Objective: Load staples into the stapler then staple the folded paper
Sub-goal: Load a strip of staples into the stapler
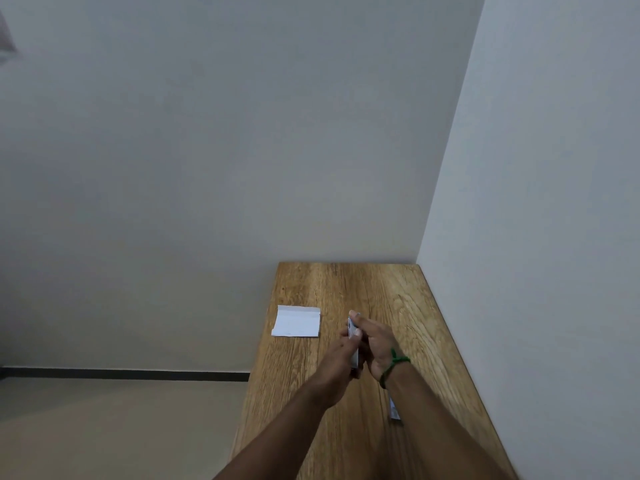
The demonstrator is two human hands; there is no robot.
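Writing: none legible | left hand (337,358) and right hand (375,344), lower centre, both clasp a thin pale object (353,336), blurred, stapler or staple box cannot tell | folded paper (297,321) flat on table (398,306), left of hands, apart | green wrist band (393,367) | small pale item (394,412) half hidden by right forearm

Bare forearms; a green thread band (394,367) circles the right wrist.
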